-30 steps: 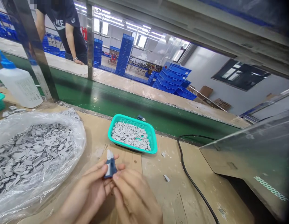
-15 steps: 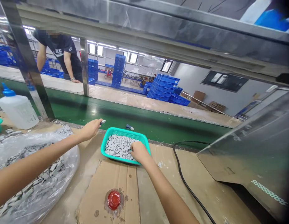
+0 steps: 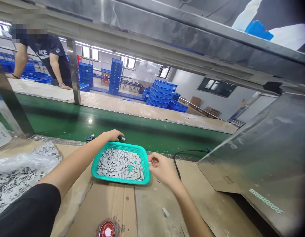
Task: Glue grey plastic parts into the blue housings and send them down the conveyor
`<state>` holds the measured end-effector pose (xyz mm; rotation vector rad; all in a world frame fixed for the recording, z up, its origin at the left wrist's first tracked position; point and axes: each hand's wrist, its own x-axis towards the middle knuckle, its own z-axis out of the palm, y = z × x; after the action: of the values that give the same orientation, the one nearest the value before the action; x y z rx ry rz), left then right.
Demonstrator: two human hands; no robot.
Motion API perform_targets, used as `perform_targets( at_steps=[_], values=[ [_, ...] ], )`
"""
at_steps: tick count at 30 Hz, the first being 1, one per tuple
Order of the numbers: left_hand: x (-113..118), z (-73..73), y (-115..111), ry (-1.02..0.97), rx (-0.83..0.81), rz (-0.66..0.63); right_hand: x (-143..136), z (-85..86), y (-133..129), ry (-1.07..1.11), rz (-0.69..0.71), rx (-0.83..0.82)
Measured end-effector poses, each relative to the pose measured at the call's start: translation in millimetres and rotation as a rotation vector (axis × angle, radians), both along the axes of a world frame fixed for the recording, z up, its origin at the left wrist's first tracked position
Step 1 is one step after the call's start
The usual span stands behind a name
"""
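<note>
My left hand [image 3: 114,135] reaches over the far rim of a turquoise plastic basket [image 3: 145,177] to the green belt. Its fingers close on a small dark blue part with a white tip [image 3: 122,138], partly covered by the fingertips. Another dark blue and white part [image 3: 90,138] lies on the belt, left of my forearm. At the basket's right rim, my right hand [image 3: 163,167] pinches a small light grey plastic piece [image 3: 150,163], mostly hidden by finger and thumb. Many similar grey pieces [image 3: 115,164] lie loose inside the basket.
A clear plastic bag [image 3: 26,163] of grey pieces lies at left, near a white bottle [image 3: 1,131]. A red round object [image 3: 107,229] sits on cardboard in front. One grey piece [image 3: 165,212] lies at right, near a black cable [image 3: 177,164]. Another person [image 3: 47,56] leans across the belt.
My left hand has let go of one dark blue part onto the belt and moved right to another. My right hand has come out of the basket with a grey piece. The view has shifted right.
</note>
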<state>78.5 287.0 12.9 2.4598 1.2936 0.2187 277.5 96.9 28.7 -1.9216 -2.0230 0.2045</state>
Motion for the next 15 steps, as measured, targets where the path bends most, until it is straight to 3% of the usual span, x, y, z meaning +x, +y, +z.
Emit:
perform_targets(
  at_steps=[3,6,10,15],
  values=[
    [8.2,-2.4,4.5,-0.018,-0.073,0.027,35.5,-6.4,-19.2,0.006,-0.059,-0.012],
    [-1.0,-2.2,3.6,-0.129,-0.109,0.113,45.6,-14.9,-29.2,-0.013,-0.08,-0.002],
    [-25.4,11.0,-15.3,-0.415,-0.164,0.239,15.7,-10.0,-13.8,-0.067,-0.037,0.05],
    [-72.7,38.8,-80.7,-0.808,-0.298,0.252,-41.0,-12.0,28.0,-0.206,0.167,-0.064]
  ],
)
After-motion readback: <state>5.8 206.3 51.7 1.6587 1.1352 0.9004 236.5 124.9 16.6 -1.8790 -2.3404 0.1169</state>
